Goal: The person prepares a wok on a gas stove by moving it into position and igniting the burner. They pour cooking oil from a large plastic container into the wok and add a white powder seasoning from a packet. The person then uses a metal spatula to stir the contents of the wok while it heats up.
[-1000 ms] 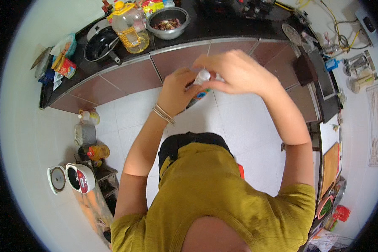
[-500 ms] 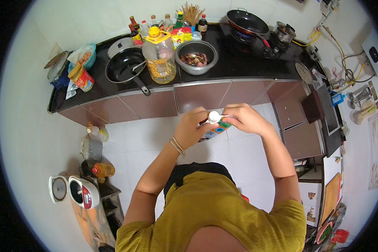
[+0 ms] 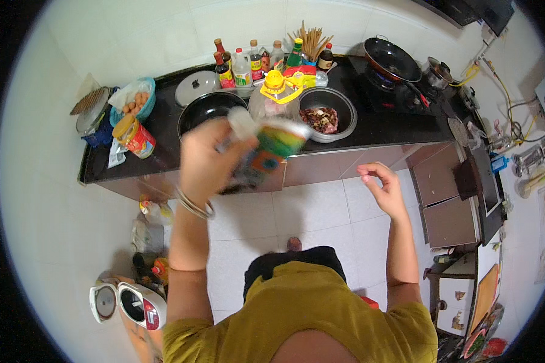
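My left hand (image 3: 209, 158) is closed around a soft, mostly green pouch (image 3: 280, 142) with orange and blue patches and a whitish spout end (image 3: 242, 123). Both are smeared by motion, raised in front of the counter's edge, overlapping the view of the black frying pan (image 3: 207, 109). Behind the pouch stands a big clear oil jug (image 3: 271, 107) with a yellow cap. Just right of the jug is a grey pot (image 3: 339, 100) with dark chopped food inside. My right hand (image 3: 386, 189) hovers over the floor, fingers loosely curled, with nothing visible between thumb and fingertips.
Sauce bottles (image 3: 242, 68) line the back wall beside a bundle of chopsticks (image 3: 312, 43). A wok (image 3: 392, 59) sits on the stove at right. A blue basket of eggs (image 3: 140, 103) and a yellow-lidded jar (image 3: 133, 138) occupy the left end; an open rice cooker (image 3: 142, 305) is lower left.
The pouch, earlier between both hands in front of me, has gone left and toward the counter with my left hand. My right hand has let go and moved right.
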`<state>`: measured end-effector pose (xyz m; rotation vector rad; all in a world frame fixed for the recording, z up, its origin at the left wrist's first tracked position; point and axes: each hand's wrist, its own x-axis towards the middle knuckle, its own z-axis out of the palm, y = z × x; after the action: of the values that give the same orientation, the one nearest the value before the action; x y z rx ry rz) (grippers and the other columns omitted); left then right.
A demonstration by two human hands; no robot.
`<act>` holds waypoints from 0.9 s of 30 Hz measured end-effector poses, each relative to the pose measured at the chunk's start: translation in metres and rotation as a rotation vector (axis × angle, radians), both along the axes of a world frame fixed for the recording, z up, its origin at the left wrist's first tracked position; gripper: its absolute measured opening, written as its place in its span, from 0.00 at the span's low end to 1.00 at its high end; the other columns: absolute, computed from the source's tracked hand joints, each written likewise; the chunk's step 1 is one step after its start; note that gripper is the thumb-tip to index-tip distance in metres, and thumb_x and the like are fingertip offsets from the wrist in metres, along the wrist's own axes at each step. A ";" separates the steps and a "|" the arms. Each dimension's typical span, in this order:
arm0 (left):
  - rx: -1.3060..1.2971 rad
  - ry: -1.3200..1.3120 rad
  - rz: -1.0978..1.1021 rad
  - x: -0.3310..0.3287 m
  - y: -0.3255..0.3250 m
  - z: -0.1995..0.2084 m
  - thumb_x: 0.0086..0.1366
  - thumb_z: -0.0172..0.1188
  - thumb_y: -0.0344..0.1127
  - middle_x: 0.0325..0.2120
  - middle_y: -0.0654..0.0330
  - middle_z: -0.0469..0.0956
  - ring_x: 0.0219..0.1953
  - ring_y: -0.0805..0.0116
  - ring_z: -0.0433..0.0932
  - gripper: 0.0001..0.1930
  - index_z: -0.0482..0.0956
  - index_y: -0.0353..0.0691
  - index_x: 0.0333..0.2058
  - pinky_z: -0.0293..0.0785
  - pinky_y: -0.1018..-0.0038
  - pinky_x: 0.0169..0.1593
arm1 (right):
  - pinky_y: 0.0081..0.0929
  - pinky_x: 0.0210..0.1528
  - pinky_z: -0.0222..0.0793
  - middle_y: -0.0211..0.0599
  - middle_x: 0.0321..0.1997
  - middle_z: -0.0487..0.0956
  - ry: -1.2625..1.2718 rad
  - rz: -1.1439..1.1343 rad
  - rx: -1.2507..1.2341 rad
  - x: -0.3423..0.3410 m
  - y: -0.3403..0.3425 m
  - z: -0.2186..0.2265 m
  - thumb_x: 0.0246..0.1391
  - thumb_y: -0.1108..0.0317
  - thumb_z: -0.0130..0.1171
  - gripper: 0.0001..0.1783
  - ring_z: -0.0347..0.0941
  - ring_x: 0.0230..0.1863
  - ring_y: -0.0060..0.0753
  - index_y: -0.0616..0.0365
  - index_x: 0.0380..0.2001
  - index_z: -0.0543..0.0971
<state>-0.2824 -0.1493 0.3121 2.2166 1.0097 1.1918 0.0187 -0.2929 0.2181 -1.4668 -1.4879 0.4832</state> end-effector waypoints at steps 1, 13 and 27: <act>-0.075 -0.123 -0.008 -0.006 0.021 0.004 0.48 0.65 0.31 0.23 0.59 0.76 0.23 0.76 0.71 0.12 0.78 0.33 0.32 0.69 0.78 0.31 | 0.21 0.37 0.68 0.33 0.30 0.77 0.103 -0.041 -0.043 0.008 -0.001 -0.013 0.50 0.71 0.56 0.10 0.71 0.32 0.22 0.64 0.36 0.76; -0.240 -0.389 -0.114 0.000 0.336 -0.071 0.56 0.60 0.34 0.27 0.62 0.78 0.28 0.79 0.72 0.14 0.76 0.30 0.38 0.69 0.79 0.33 | 0.19 0.32 0.68 0.33 0.27 0.76 0.426 -0.361 -0.330 -0.015 0.026 -0.122 0.56 0.65 0.52 0.13 0.70 0.28 0.20 0.67 0.31 0.76; -0.202 -0.067 0.022 0.036 0.517 -0.325 0.47 0.64 0.36 0.34 0.51 0.76 0.37 0.58 0.75 0.25 0.71 0.34 0.44 0.70 0.69 0.41 | 0.19 0.28 0.68 0.34 0.25 0.77 0.613 -0.832 -0.455 -0.104 -0.040 -0.154 0.55 0.63 0.53 0.14 0.71 0.25 0.22 0.66 0.31 0.76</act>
<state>-0.2466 0.3676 -0.0130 2.0013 1.0790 1.1131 -0.0852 -0.3332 0.0636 -1.8948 -0.2303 0.6789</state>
